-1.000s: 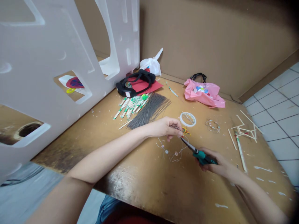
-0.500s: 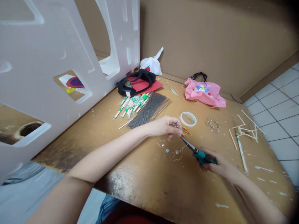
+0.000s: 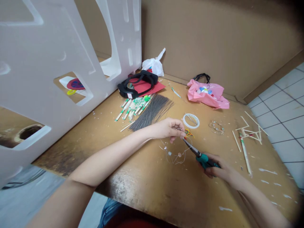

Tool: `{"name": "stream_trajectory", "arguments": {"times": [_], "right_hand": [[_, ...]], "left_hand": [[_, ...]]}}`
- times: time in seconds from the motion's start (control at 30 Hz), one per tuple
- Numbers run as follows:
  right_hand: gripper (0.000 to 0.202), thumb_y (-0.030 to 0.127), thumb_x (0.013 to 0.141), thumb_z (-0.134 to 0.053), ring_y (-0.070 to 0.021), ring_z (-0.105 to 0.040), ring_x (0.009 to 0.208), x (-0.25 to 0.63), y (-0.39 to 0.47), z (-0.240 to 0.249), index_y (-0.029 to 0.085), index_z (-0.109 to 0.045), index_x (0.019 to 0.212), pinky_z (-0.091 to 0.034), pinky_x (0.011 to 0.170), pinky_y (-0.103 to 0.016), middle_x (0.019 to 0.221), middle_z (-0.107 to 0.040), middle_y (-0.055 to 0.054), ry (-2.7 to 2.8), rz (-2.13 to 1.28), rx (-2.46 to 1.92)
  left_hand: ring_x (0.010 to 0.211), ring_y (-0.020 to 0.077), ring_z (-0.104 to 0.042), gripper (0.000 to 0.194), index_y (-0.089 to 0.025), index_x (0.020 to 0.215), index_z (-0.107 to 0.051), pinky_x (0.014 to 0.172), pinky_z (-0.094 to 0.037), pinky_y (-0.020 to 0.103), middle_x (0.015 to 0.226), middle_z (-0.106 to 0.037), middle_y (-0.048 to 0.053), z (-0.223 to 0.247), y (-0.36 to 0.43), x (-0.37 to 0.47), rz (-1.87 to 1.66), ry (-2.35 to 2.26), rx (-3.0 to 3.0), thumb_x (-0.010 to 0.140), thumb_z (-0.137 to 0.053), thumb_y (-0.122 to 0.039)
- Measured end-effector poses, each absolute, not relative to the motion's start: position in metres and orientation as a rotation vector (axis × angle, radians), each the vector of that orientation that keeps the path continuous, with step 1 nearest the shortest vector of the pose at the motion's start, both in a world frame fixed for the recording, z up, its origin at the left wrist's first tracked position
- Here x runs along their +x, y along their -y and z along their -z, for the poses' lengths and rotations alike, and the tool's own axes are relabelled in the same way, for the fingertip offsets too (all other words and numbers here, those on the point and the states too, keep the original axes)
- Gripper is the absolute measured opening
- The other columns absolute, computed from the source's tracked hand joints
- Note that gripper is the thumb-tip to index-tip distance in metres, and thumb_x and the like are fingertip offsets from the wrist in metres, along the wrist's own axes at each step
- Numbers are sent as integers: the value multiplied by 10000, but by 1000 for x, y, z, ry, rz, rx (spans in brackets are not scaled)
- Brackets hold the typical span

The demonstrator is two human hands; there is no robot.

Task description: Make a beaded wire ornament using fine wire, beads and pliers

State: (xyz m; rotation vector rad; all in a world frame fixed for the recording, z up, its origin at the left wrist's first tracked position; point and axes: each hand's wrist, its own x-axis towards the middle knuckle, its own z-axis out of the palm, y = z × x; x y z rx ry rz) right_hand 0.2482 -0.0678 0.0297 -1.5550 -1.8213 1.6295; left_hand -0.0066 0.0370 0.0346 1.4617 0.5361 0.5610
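Note:
My left hand [image 3: 174, 129] pinches the top of a thin wire ring [image 3: 175, 163] strung with several clear and pinkish beads. Below and to the right, my right hand [image 3: 213, 165] is wrapped round the green and black handles of pliers [image 3: 201, 157]. The tips of the pliers reach the wire close to my left fingertips; whether the jaws are closed on it is too small to tell. Yellow and red threads [image 3: 189, 133] lie just beyond the fingertips. Behind them is a white ring-shaped spool [image 3: 191, 121] with thin metal pieces inside it.
A bundle of grey wires [image 3: 152, 112], wrapped chopsticks [image 3: 133, 107] and a black headset [image 3: 128, 90] lie behind my left arm. A pink bag [image 3: 207, 95] stands at the back. Another beaded wire ring [image 3: 216, 127] and joined sticks [image 3: 251, 134] lie right. A white plastic panel [image 3: 71, 57] rises left.

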Motion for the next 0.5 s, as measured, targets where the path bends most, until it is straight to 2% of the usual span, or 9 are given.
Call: {"name": "stream_trajectory", "arguments": {"times": [0.13,0.27,0.37,0.5], "right_hand": [[109,255,718,-509,-111,-397,575,248,70,-30,172,-525,787,-309,518,-253,649,-468,13,1867,-1581,-1519],[99,258,728,-499,-114,-411,564,247,70,-32,178,-528,779,-325,515,-250,629,-474,18,1904,-1552,-1523],[193,280,723,-511,-148,-495,627,248,68,-35,170,-571,870,-399,578,-270,686,-551,-6,1949,-1489,-1559],[417,246,676,-525,-240,-591,882,252,64,-26,163,-586,1080,-457,786,-351,965,-650,-79,2092,-1181,-1649]], "left_hand": [[443,27,-468,123,-131,745,-532,450,-405,182,646,-570,-41,-36,-36,-6,-569,-544,1471,748,-622,-215],[441,29,-474,122,-131,745,-535,454,-411,187,643,-575,-42,-35,-36,-6,-572,-548,1469,744,-624,-214],[439,31,-476,136,-128,742,-545,451,-412,189,630,-572,-41,-34,-37,-6,-582,-560,1468,737,-636,-229],[467,36,-500,149,-124,745,-560,482,-435,195,644,-581,-35,-35,-39,-8,-670,-547,1425,720,-661,-230]]}}
